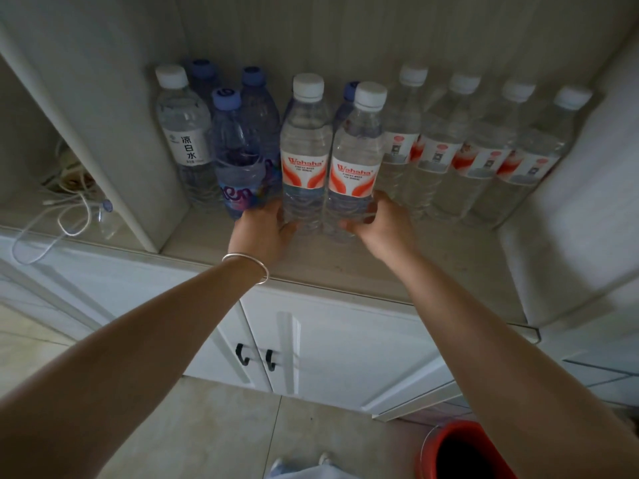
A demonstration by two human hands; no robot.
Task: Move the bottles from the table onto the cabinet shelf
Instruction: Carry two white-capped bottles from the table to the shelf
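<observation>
Two clear water bottles with white caps and red-and-white labels stand side by side at the front middle of the cabinet shelf (345, 271). My left hand (262, 233) wraps the base of the left bottle (304, 146). My right hand (383, 226) wraps the base of the right bottle (356, 157). Both bottles are upright with their bottoms on or just above the shelf. Behind and to the right stand several more red-label bottles (439, 150). To the left are several blue-cap bottles (238, 157) and a white-cap bottle with black characters (183, 133).
A white partition (103, 160) walls the shelf on the left, with white cables (58, 219) beyond it. A white side wall (570, 202) closes the right. Below are white cabinet doors with black handles (256, 357). A red bucket (460, 447) stands on the tiled floor.
</observation>
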